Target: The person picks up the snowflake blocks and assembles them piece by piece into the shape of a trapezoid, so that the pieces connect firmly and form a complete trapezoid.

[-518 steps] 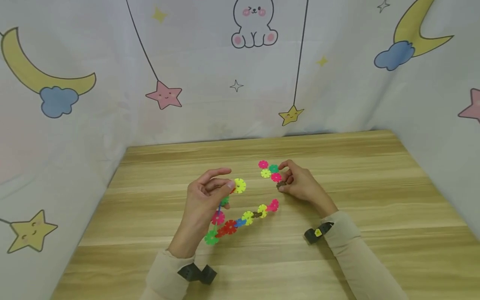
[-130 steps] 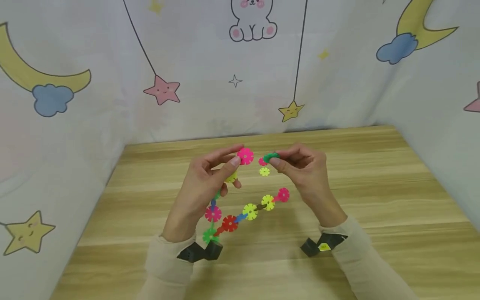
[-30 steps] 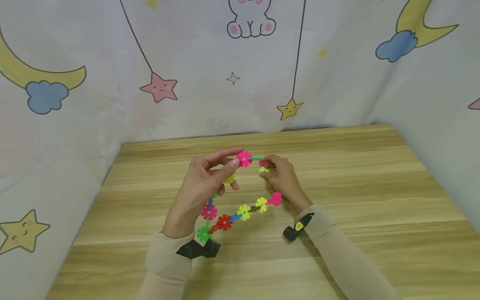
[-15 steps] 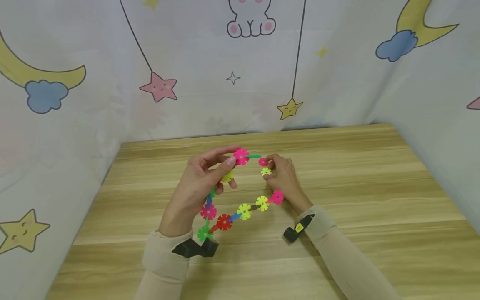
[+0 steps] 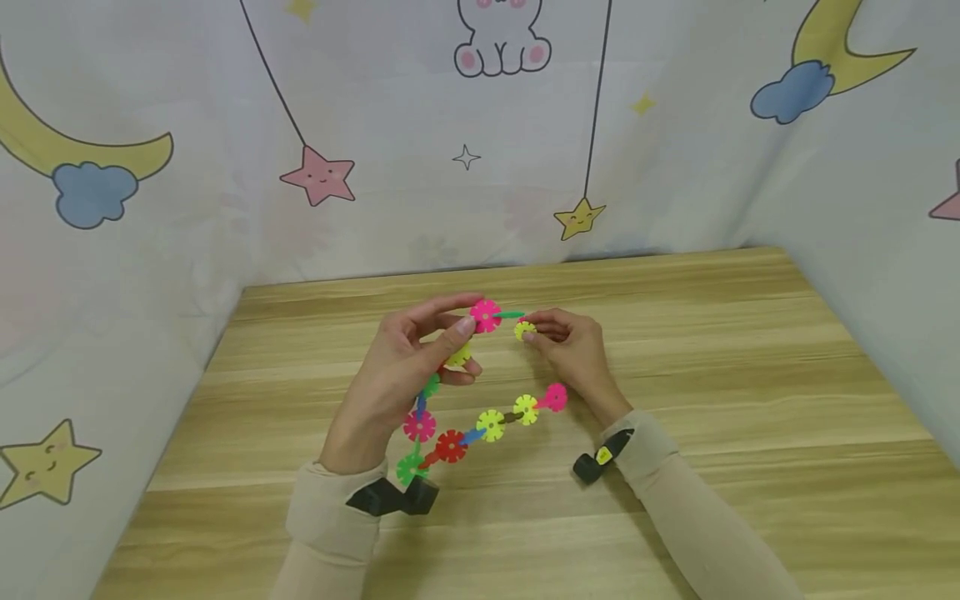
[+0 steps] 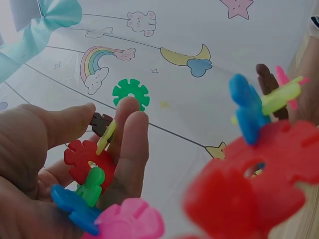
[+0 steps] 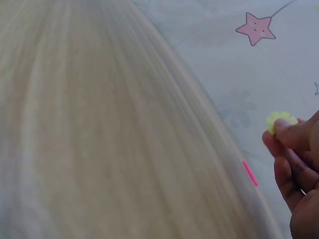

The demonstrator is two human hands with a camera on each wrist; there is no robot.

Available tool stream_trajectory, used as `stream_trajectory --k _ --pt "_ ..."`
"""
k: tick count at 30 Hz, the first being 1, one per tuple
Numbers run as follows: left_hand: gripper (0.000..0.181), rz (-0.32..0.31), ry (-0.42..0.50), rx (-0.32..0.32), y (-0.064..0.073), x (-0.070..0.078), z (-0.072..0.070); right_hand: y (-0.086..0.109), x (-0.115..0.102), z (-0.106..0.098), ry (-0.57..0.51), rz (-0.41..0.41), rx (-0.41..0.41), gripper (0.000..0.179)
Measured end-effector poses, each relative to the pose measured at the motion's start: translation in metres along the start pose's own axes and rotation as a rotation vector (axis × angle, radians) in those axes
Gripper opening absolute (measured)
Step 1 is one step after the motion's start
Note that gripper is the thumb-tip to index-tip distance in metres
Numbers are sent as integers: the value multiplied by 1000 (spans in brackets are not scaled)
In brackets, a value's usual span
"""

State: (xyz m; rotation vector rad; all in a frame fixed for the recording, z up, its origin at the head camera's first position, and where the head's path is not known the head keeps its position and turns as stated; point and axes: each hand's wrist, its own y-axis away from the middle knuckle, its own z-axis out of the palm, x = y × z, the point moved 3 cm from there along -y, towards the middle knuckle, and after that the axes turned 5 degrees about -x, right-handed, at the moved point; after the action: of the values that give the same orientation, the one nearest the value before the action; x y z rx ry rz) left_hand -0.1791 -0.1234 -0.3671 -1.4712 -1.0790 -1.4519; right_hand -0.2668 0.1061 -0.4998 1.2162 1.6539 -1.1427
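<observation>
My left hand [image 5: 393,371] pinches a pink notched disc [image 5: 486,316] in a long chain of interlocking plastic snowflake discs. A green disc [image 5: 511,315], seen edge-on, juts right from it as one end of the chain. The chain runs down through yellow, red [image 6: 89,162], green and blue discs, then bends at a green disc [image 5: 412,468] and slants right to a pink disc [image 5: 556,397]. Just right of the green end, my right hand [image 5: 577,354] pinches a loose yellow disc [image 7: 280,121], apart from the chain. My left fingers hide part of the chain.
A loose pink disc [image 7: 250,173] lies flat on the wooden table [image 5: 712,358], nearly hidden behind the right hand in the head view. A printed white cloth [image 5: 420,208] stands behind the table and along its sides.
Since the oldest frame, brown, pink and green discs have joined the chain's upper end. In the last half second, my right hand has lifted the yellow disc off the table toward that end.
</observation>
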Motion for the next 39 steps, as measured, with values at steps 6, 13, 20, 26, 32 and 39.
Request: stream_trajectory --k 6,13,20,26,32,39 --pt "38 -9 -24 14 0 1 -1 5 -18 -4 -145 -46 1 21" --pt "39 -3 -36 18 1 1 -3 11 -44 -15 -246 -100 13 24" --pt "39 10 -43 26 1 1 -5 17 -68 -23 -283 -151 21 25" --pt "39 9 -55 39 2 2 -5 22 -87 -26 -337 -215 17 25" --pt "38 14 -61 44 2 3 -6 25 -97 -28 -374 -227 10 29" --pt "38 28 -65 50 3 3 -7 27 -106 -27 -468 -220 19 23"
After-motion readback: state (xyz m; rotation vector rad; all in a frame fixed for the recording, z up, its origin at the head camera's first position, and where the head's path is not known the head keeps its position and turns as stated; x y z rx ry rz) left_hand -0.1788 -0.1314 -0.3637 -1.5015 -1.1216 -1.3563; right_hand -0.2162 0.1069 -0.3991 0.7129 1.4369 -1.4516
